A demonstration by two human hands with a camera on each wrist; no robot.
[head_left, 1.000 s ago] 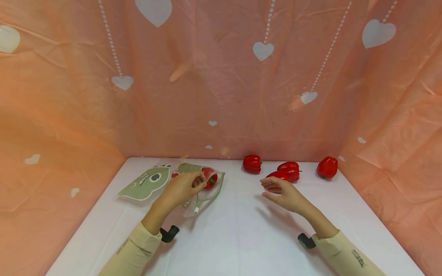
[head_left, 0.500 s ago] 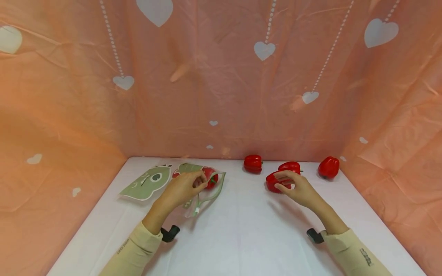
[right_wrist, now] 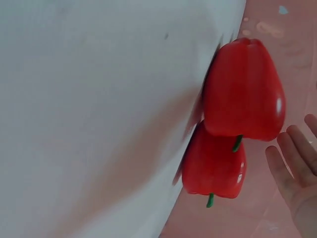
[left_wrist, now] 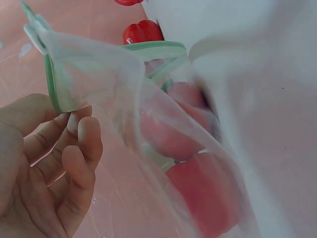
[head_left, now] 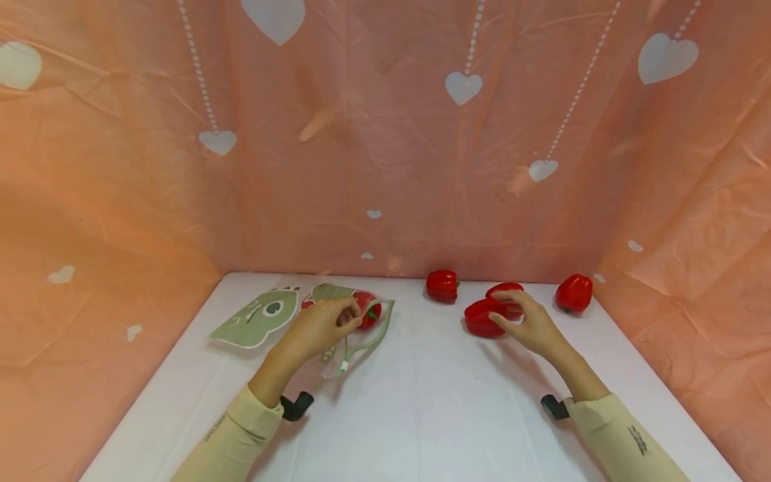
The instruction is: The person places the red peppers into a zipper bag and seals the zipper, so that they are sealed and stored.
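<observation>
A clear zip bag (head_left: 249, 321) with a green cartoon face lies on the left of the table. My left hand (head_left: 319, 327) pinches its green-edged rim (left_wrist: 53, 87) between thumb and fingers, holding the mouth apart. Inside, a red bell pepper (left_wrist: 173, 124) with a green stem and another red pepper (left_wrist: 205, 193) show through the plastic. On the right, my right hand (head_left: 533, 327) hovers with spread, slightly bent fingers over a red bell pepper (head_left: 482, 318). A second bell pepper (right_wrist: 215, 166) sits just behind it, partly covered by the fingers in the head view. Contact with either cannot be told.
Another red bell pepper (head_left: 442, 286) stands near the back edge at centre, and one more bell pepper (head_left: 574, 293) near the back right corner. Orange curtain (head_left: 385, 167) with hearts encloses the white table (head_left: 415, 408) at the back and sides.
My right hand has moved right and slightly back, from the front pepper's left side to above its right side, uncovering more of it. The left hand keeps its hold on the bag.
</observation>
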